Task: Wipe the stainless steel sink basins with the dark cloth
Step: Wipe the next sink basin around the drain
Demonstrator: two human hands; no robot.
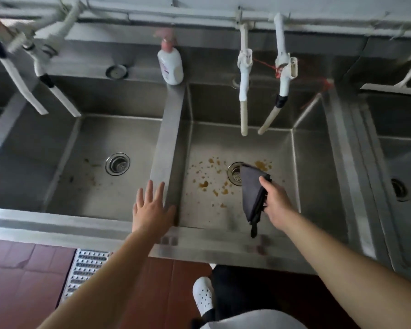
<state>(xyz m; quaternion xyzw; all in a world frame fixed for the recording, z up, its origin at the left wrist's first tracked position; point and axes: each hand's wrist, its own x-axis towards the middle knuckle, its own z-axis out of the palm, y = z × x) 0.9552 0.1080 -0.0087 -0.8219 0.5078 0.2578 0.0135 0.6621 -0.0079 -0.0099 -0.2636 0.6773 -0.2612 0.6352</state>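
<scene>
dark cloth [253, 198]: folded, hanging, held above middle basin | middle basin [214, 193]: steel, orange-brown spatter around drain

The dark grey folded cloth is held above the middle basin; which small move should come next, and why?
Probably lower the dark grey folded cloth, which the right hand grips, onto the middle steel basin's floor. Orange-brown spots lie around the round drain strainer. The left hand lies open by the steel divider.

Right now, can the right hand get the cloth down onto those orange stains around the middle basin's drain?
Probably yes. The right hand holds the dark cloth over the orange stains beside the drain, with nothing between them.
</scene>
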